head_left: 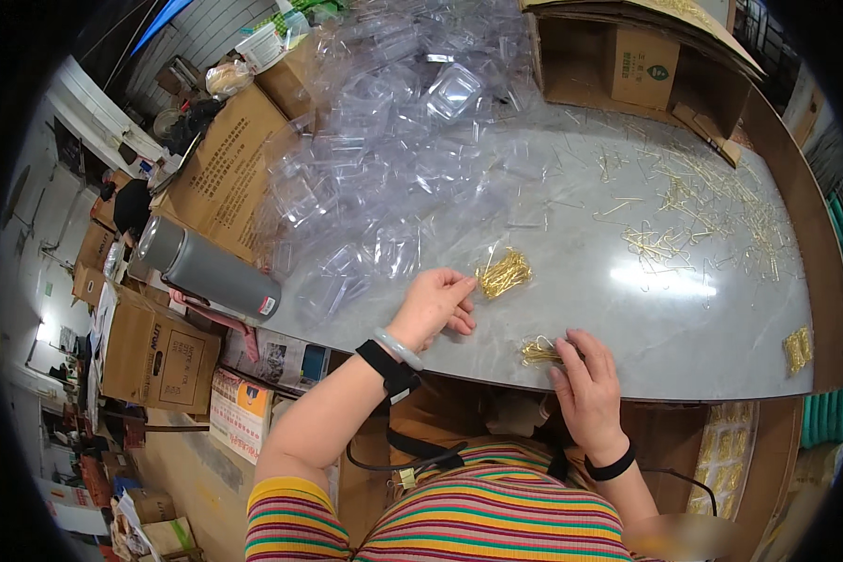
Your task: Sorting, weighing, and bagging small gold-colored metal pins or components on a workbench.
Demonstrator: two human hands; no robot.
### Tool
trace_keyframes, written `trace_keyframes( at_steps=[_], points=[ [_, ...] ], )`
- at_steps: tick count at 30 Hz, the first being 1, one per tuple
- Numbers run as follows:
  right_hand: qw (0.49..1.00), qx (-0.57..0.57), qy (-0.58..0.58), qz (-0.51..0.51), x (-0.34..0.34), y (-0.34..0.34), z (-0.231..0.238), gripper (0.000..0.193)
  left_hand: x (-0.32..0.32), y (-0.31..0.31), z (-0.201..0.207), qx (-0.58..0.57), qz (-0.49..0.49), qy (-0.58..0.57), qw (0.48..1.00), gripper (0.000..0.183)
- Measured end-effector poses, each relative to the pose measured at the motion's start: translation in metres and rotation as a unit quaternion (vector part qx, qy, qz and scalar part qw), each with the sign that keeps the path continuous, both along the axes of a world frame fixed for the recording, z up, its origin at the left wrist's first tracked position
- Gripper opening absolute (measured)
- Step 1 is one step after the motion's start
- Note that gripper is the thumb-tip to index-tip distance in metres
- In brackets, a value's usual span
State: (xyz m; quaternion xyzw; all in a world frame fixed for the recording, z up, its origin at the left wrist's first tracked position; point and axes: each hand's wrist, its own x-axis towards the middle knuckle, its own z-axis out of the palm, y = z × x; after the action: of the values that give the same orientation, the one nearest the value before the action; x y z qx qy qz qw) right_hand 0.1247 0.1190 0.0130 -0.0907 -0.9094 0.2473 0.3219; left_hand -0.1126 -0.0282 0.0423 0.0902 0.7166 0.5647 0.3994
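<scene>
My left hand (437,304) is above the grey tabletop, palm turned down. Its fingers bend loosely, with the thumb apart from the forefinger. Right beside those fingertips lies a thick bundle of gold wire hooks (504,273), which seems to rest in clear plastic. Closer to the table's front edge, my right hand (585,382) has thumb and fingers closed around the end of a smaller bunch of gold wire hooks (539,351). The curled fingers partly hide that bunch.
Clear plastic boxes (375,169) are heaped across the back left. Loose gold hooks (660,245) scatter over the right side, near another bundle (798,349). A grey bottle (217,273) lies at the left edge. Cardboard walls (820,281) border the right, and a carton (581,80) stands behind.
</scene>
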Motion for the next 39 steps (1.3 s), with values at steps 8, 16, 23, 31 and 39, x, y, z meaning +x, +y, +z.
trace_keyframes(
  at_steps=[8, 16, 23, 31, 39],
  points=[
    [0.984, -0.175, 0.024, 0.019, 0.016, 0.003, 0.014, 0.037, 0.031, -0.011, 0.011, 0.142, 0.02, 0.006, 0.99, 0.017],
    [0.994, -0.01, -0.031, 0.109, 0.005, 0.006, 0.04, 0.07, 0.105, -0.042, 0.016, 0.258, -0.082, -0.112, 0.956, 0.013],
    [0.993, -0.023, -0.034, 0.111, 0.007, -0.011, 0.022, 0.065, 0.123, -0.045, -0.002, 0.306, -0.025, -0.148, 0.94, 0.01],
    [0.993, -0.01, -0.047, 0.109, 0.01, -0.013, 0.018, 0.062, 0.126, -0.046, 0.001, 0.311, 0.043, -0.208, 0.926, 0.035],
    [0.997, 0.043, -0.052, 0.023, 0.012, 0.008, 0.018, 0.039, 0.119, -0.101, -0.009, 0.2, -0.04, -0.322, 0.925, 0.034]
  ],
)
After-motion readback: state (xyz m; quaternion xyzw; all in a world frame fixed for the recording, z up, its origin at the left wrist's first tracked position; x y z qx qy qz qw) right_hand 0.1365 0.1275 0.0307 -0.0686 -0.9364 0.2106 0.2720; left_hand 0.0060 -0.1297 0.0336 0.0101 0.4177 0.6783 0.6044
